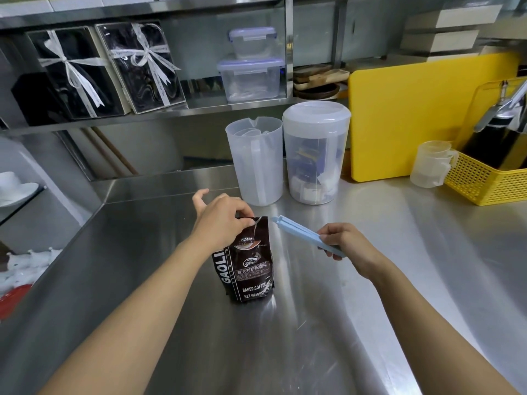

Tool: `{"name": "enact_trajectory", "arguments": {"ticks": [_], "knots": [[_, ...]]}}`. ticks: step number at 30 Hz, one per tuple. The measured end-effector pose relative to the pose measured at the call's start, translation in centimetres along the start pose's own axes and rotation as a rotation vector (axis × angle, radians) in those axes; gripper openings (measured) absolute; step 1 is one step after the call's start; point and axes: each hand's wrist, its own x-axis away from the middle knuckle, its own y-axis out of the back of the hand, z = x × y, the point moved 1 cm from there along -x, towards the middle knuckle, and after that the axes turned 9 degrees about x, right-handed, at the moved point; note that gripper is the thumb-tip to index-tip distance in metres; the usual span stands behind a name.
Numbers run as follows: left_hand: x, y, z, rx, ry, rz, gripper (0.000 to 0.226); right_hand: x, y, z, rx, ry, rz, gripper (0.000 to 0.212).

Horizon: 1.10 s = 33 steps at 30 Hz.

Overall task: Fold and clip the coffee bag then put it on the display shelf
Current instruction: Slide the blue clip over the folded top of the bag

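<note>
Currently the stainless steel counter [313,323] carries the dark coffee bag [251,269], which is stood upright near its middle, in front of two clear plastic jugs [256,163]. The folded top of the bag is pinched by the left hand [222,220], with the little finger spread away. A light blue sealing clip [302,232] is gripped at one end by the right hand [346,240], just beside the bag. If the pinch is loosened, the fold could probably spring open before the clip is slid on.

Single head view, looking forward-down, close over steel counter [328,323].
</note>
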Motion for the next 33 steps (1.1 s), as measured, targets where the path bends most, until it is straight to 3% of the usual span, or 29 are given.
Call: {"name": "enact_trajectory", "arguments": {"ticks": [23,29,33], "knots": [[0.5,0.5,-1.9,-0.153,-0.061,0.003,0.009,-1.7,0.2,5.6,0.365,0.191,0.187,0.016],[0.2,0.5,-2.2,-0.116,-0.012,0.031,0.008,-2.2,-2.4,6.9,0.501,0.379,0.243,0.030],[0.4,0.5,-2.4,-0.144,-0.022,0.008,0.010,-2.6,-3.4,7.5,0.537,0.501,0.228,0.029]]}}
